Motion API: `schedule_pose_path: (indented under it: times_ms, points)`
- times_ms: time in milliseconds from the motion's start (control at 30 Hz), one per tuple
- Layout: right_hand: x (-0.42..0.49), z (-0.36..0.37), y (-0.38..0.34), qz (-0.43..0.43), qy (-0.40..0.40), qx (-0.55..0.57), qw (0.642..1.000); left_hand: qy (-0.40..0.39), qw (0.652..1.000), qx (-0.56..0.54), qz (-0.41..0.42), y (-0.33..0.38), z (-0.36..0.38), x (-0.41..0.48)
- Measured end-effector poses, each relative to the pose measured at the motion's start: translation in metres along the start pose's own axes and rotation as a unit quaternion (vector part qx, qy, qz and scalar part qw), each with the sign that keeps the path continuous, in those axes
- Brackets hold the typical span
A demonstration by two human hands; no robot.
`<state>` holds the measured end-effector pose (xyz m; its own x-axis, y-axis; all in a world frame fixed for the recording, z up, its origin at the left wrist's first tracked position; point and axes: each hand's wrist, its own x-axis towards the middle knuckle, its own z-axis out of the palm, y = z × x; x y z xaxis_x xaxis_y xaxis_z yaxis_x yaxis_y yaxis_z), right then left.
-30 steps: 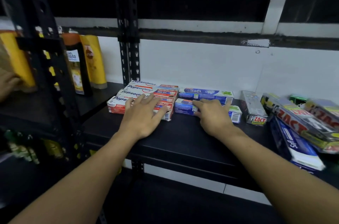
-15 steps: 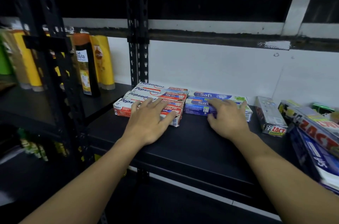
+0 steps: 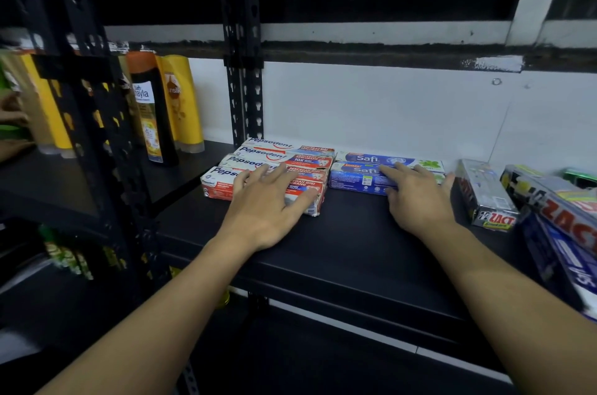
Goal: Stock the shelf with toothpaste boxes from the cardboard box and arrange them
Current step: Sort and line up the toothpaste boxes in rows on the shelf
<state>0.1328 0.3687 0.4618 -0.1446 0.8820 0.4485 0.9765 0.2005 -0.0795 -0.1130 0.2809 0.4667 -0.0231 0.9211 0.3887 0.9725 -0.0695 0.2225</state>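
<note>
Pushed back since a second ago: nearer Safi box, now snug against its twin and lined up just right of the Pepsodent stack on the black shelf. Left hand flat on the front of that stack, fingers straight and spread, clamped on nothing. Right hand just right of the stack, fingers straight and slightly apart, resting on the nearer Safi box, gripping nothing. Long axes of these boxes running left to right, parallel to the shelf's front edge, directly beyond the fingertips. Further right of the stack, loose Zact box lying end-on, skewed against the rows; closest to the right hand, so probably next for straightening. Cardboard box out of view.
</note>
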Motion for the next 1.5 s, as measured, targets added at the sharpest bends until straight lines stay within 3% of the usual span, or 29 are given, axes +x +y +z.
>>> schedule_pose_path:
  times_ms: [167, 467, 600, 1500]
  points:
    - [0.0, -0.002, 0.001, 0.007, -0.003, 0.005, 1.0, -0.001, 1.0, 0.003, -0.003, 0.0, 0.0, 0.0]
    - [-0.001, -0.001, 0.016, 0.121, -0.009, 0.052, 0.991, -0.003, 1.0, 0.012, -0.002, 0.0, 0.0, 0.0]
    - [0.003, 0.006, 0.02, 0.129, -0.032, 0.117, 0.984, -0.005, 1.0, 0.016, -0.003, 0.001, -0.001, 0.0]
    - [0.006, 0.009, 0.02, 0.137, -0.011, 0.117, 0.984, -0.006, 1.0, 0.016, -0.002, 0.002, -0.003, -0.002]
